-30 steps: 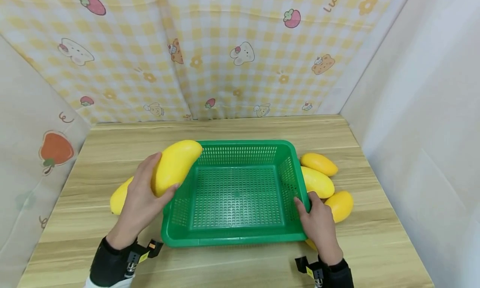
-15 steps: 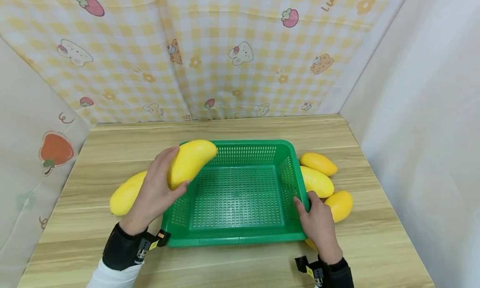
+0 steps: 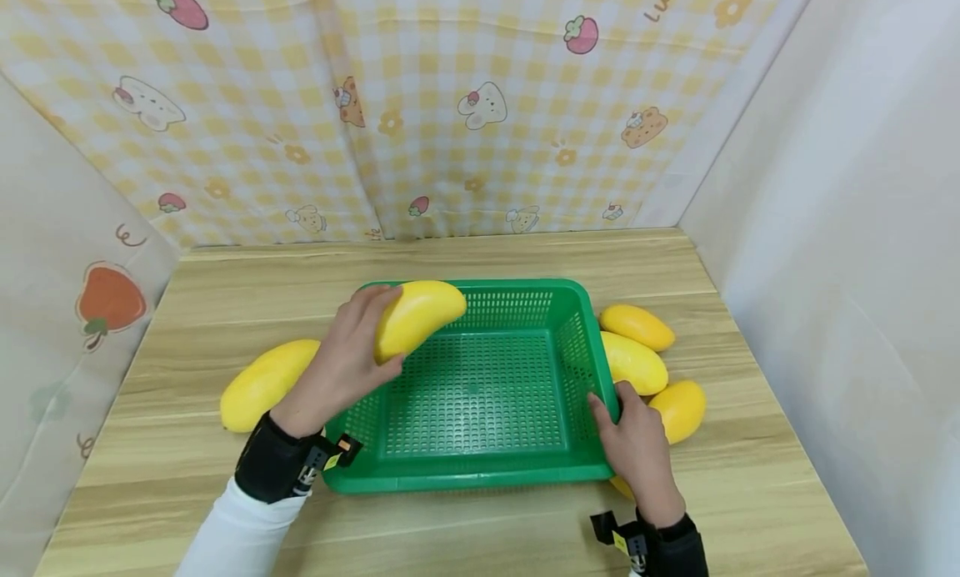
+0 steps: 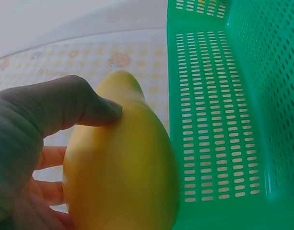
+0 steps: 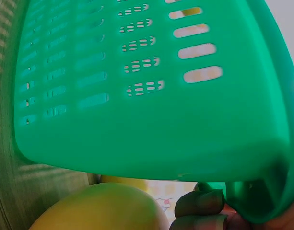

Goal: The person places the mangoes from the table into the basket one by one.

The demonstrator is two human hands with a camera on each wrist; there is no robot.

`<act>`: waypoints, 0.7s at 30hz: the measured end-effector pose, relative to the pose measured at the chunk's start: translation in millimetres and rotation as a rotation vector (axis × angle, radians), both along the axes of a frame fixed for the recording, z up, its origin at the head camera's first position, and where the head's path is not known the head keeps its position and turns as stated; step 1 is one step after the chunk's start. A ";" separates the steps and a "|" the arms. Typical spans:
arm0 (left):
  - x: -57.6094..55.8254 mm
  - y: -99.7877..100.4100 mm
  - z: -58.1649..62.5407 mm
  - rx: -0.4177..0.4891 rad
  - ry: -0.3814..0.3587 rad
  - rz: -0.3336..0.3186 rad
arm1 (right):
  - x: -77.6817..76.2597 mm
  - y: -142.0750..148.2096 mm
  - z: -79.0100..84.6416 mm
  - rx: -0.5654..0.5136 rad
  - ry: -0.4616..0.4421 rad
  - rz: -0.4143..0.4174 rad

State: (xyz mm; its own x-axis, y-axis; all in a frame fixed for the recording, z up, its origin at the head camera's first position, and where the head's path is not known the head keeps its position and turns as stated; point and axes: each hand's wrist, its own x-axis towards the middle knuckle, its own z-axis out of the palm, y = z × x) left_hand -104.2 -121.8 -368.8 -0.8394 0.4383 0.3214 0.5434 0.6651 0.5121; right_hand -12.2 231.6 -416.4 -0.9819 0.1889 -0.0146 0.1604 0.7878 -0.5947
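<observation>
A yellow mango (image 3: 422, 312) is held up over the left side of a green plastic basket (image 3: 480, 469). My left hand (image 3: 341, 360) grips it, the thumb pressed along its near face in the left wrist view, where the mango (image 4: 123, 167) hangs beside the perforated basket wall (image 4: 209, 120). At the basket's right rim, near its front corner, my right hand (image 3: 641, 452) holds the edge. In the right wrist view only a few fingertips (image 5: 199, 202) show, curled beneath the basket's rim.
Another mango (image 3: 266, 385) lies on the wooden table left of the basket. Right of the basket lie an orange-yellow mango (image 3: 641, 327), a yellow mango (image 3: 636, 365) and one more mango (image 3: 678, 412). A patterned curtain (image 3: 420, 127) closes off the back.
My left hand has carried the mango rightward, from beside the basket's left rim to over the basket's left side. The right hand and the basket have stayed put.
</observation>
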 end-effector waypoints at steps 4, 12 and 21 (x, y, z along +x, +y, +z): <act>-6.7 6.9 0.6 -0.041 -0.063 -0.026 | -0.4 0.0 -0.5 -0.003 -0.010 -0.004; -18.4 19.2 -3.9 -0.132 -0.101 -0.067 | -0.9 -0.8 -2.2 -0.011 -0.017 -0.005; -27.1 29.1 -11.9 -0.210 -0.145 -0.120 | -0.2 -0.6 -2.1 -0.010 -0.010 -0.009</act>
State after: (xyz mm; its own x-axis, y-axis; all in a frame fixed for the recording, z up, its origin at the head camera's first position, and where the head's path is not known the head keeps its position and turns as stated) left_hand -131.3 -92.8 -380.7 -0.8080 0.5816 0.0936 0.5559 0.7001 0.4482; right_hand -12.4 231.0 -418.5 -0.9800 0.1972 -0.0266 0.1733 0.7801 -0.6011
